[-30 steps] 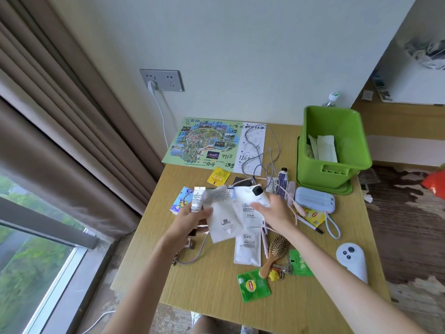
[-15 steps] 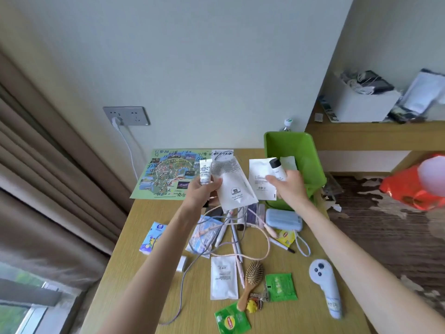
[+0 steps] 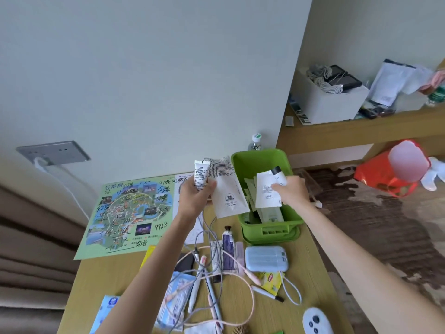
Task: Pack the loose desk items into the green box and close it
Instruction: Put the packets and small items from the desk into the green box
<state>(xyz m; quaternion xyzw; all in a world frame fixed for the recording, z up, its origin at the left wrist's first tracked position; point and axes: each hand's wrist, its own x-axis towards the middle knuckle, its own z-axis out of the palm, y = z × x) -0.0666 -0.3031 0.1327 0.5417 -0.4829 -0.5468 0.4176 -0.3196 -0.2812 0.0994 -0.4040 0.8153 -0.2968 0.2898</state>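
Cluttered wooden tabletop, green box open at two o'clock. Right hand, now over box, fingers clamped on white sachet and small bottle; drop imminent. Left hand trailing at eleven o'clock, fingers gripping white pouch and tube.

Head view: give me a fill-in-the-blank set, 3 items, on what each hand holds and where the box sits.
1. The left hand holds a white tube and a paper sachet; its grip is ____.
2. The right hand holds a small bottle and a white packet over the ____ box.
3. The pale blue case lies on the desk, ____ the box.

Missing words: shut; green; outside
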